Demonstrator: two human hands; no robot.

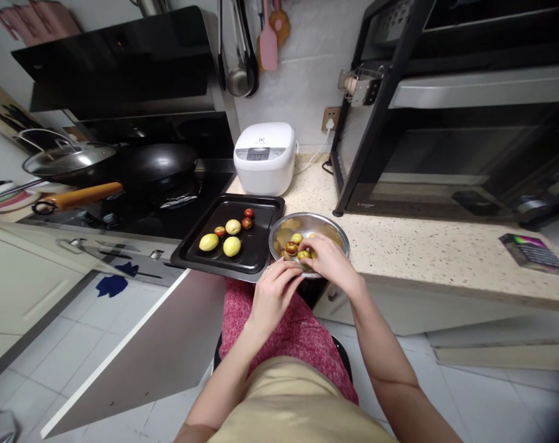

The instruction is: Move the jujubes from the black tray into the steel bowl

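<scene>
A shiny metal bowl (339,232) stands at the counter's front edge with several green and reddish-brown jujubes (291,248) in it. My right hand (328,261) reaches over its near right side, fingers curled down around a greenish jujube (303,255). At the bowl's near left rim is my left hand (277,287), its fingers closed against the rim. Left of the bowl lies a black baking tray (261,212). On it are yellow lemon-like fruits (232,247) and small reddish jujubes (247,223), spaced apart.
A white rice cooker (265,163) stands behind the tray. The stove to the left carries a wok with an orange-brown handle (85,195). An oven (446,160) is at the right, with a small box (533,252) before it. An open cabinet door (141,351) juts out at my left.
</scene>
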